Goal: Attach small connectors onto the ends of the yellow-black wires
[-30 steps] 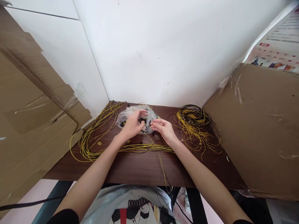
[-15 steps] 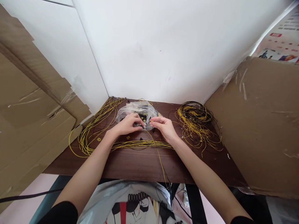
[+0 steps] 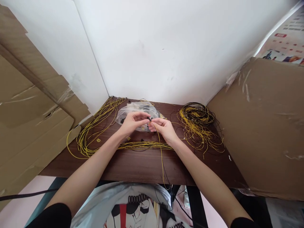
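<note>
My left hand (image 3: 134, 122) pinches a small black plastic piece (image 3: 149, 118) between thumb and fingers. Facing it, my right hand (image 3: 162, 126) is closed on the end of a thin yellow wire (image 3: 161, 152), and the fingertips of both hands nearly meet. From there the wire hangs down over the table's front edge, a dark wire beside it. Just behind the hands lies a clear plastic bag (image 3: 142, 107) with small black and yellow pieces in it, partly hidden by my fingers. Whether the wire end touches the black piece cannot be made out.
A bundle of yellow wires (image 3: 142, 145) runs across the brown table (image 3: 137, 164) and bends up the left side. To the right lies a tangled coil of yellow and black wires (image 3: 197, 117). Cardboard (image 3: 266, 126) stands at both sides, with a white wall (image 3: 147, 53) behind.
My left hand has risen from the bag's opening with a black piece, moving up and right to my right fingertips. My right hand has shifted slightly left, still holding the wire.
</note>
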A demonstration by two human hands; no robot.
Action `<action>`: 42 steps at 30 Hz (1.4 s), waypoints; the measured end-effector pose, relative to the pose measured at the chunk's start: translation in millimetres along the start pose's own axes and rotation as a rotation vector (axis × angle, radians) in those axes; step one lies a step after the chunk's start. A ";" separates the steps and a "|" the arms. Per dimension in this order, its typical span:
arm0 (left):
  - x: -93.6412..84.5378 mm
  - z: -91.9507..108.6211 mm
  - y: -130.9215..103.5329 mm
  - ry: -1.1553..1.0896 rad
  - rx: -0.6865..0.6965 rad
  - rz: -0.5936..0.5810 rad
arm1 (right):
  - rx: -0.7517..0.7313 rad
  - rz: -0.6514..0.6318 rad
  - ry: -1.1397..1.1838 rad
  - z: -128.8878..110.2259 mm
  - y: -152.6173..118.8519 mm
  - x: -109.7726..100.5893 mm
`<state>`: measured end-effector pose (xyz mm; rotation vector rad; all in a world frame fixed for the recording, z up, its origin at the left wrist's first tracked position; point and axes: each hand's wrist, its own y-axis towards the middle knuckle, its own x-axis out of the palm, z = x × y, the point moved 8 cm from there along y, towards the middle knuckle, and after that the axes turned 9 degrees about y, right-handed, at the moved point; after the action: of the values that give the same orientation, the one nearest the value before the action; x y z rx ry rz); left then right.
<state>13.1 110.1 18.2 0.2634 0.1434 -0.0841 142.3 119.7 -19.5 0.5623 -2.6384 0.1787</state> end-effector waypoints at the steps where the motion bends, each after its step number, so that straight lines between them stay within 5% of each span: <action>1: 0.5 -2.2 -0.4 -0.032 -0.022 0.017 | 0.006 0.004 0.005 0.3 -0.1 -0.6; 9: -3.9 -15.0 -0.2 -0.161 -0.108 0.136 | 0.027 -0.008 0.000 -3.1 -1.0 -0.6; 16: 0.8 -18.3 -1.5 -0.075 -0.114 0.125 | -0.138 -0.001 -0.218 -7.0 2.5 0.3; 30: 10.2 -10.0 -5.1 -0.140 -0.061 0.121 | -0.023 -0.067 -0.189 -0.6 3.8 1.4; 42: 6.6 -4.9 -5.1 -0.086 0.003 0.218 | -0.224 0.045 -0.162 -28.2 3.2 -13.2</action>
<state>18.4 106.1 11.3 0.2761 0.0287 0.1204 162.7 133.4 -0.1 0.4590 -2.7791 -0.1542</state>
